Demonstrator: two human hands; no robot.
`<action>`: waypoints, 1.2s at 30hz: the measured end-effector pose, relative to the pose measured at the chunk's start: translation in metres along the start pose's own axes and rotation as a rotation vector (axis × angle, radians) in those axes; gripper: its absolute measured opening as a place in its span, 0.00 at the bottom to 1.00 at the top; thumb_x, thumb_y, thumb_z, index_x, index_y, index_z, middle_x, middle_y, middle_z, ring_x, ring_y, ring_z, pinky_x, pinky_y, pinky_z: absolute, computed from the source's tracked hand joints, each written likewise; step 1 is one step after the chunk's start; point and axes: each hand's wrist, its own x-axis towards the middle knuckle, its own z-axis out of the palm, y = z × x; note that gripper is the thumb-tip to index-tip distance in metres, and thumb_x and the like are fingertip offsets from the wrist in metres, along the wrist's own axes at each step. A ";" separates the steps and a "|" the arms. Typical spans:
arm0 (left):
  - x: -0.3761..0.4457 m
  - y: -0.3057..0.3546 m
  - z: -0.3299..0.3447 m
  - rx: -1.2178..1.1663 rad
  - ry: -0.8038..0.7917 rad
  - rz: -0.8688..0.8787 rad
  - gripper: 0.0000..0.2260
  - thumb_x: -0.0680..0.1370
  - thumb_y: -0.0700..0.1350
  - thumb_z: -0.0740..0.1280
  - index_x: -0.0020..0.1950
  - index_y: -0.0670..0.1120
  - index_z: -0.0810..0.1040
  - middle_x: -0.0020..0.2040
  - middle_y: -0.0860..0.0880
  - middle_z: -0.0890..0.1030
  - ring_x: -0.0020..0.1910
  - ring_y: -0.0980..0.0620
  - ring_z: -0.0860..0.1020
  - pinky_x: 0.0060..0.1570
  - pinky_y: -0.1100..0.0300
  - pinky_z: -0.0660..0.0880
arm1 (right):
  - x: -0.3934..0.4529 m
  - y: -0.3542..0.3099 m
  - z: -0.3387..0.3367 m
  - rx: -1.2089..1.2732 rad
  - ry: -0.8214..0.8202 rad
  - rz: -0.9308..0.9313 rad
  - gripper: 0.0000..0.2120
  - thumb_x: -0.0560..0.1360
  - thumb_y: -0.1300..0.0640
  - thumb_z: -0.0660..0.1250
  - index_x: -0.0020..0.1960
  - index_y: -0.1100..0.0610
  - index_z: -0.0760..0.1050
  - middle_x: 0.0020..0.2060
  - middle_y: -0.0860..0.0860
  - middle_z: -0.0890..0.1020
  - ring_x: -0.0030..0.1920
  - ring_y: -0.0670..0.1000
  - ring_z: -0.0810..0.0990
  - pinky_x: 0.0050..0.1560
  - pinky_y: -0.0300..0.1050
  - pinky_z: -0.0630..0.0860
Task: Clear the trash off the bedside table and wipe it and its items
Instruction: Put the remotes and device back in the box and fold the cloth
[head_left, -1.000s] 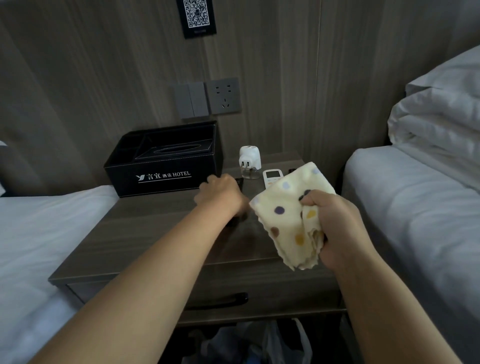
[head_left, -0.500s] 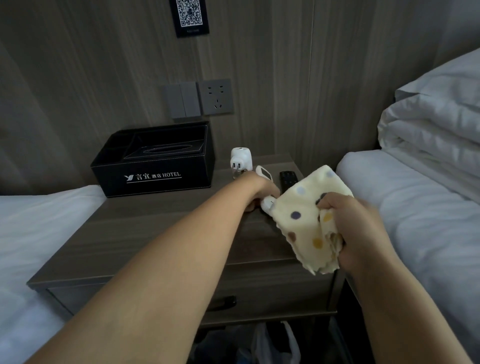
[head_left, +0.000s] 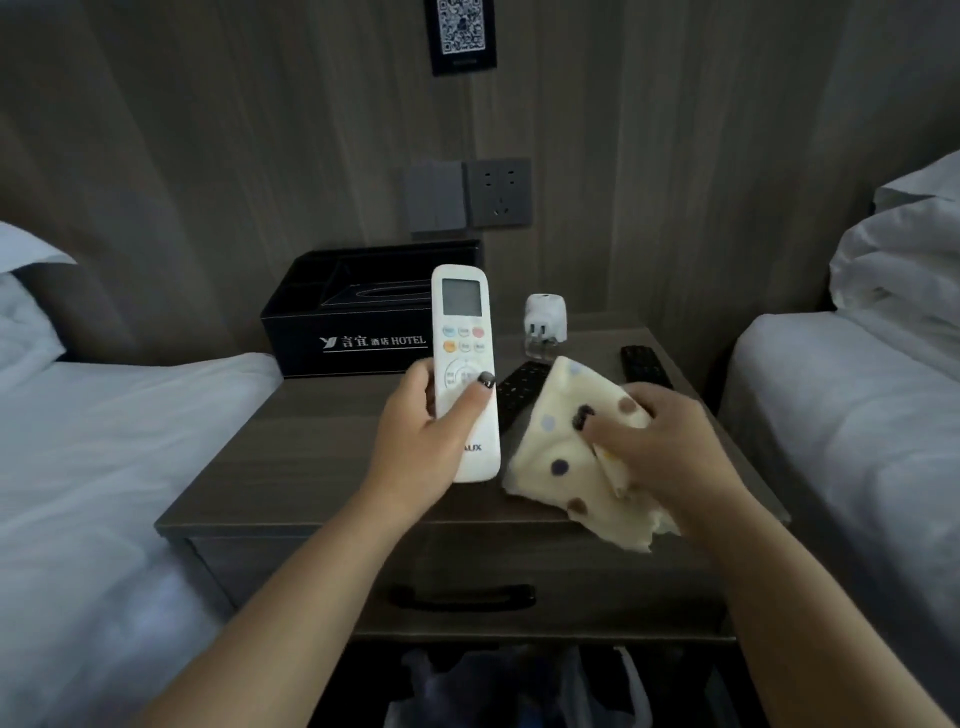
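Upright, left hand (head_left: 415, 447) grips remote (head_left: 465, 364); right hand (head_left: 660, 441) clutches cloth (head_left: 566, 457).

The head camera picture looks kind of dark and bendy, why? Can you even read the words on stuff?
In the head view the room is dim, so the wood wall looks murky and a little soft; the wide lens curves the edges, tilting the beds outward; the white remote in the left hand is bright, its buttons blurry, though "HOTEL" on the black tissue box reads fine.
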 end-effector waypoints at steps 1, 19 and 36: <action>-0.007 -0.003 -0.008 -0.052 -0.010 0.005 0.08 0.76 0.51 0.70 0.55 0.56 0.77 0.47 0.61 0.84 0.45 0.63 0.82 0.37 0.67 0.77 | 0.003 0.003 0.002 -0.132 0.054 -0.032 0.10 0.72 0.54 0.71 0.53 0.46 0.76 0.45 0.45 0.82 0.43 0.45 0.80 0.35 0.39 0.74; 0.028 -0.023 -0.083 -0.295 0.015 0.075 0.19 0.70 0.44 0.78 0.55 0.50 0.73 0.45 0.54 0.86 0.42 0.55 0.85 0.34 0.65 0.78 | 0.017 -0.130 0.113 0.349 -0.130 -0.178 0.24 0.73 0.59 0.72 0.65 0.46 0.68 0.50 0.50 0.83 0.48 0.50 0.85 0.47 0.50 0.83; 0.132 -0.067 -0.149 -0.088 0.445 -0.042 0.24 0.76 0.47 0.68 0.70 0.53 0.68 0.62 0.55 0.74 0.56 0.67 0.73 0.53 0.69 0.69 | 0.161 -0.264 0.218 0.142 -0.177 -0.405 0.27 0.73 0.74 0.66 0.67 0.53 0.69 0.52 0.56 0.81 0.45 0.55 0.85 0.37 0.50 0.84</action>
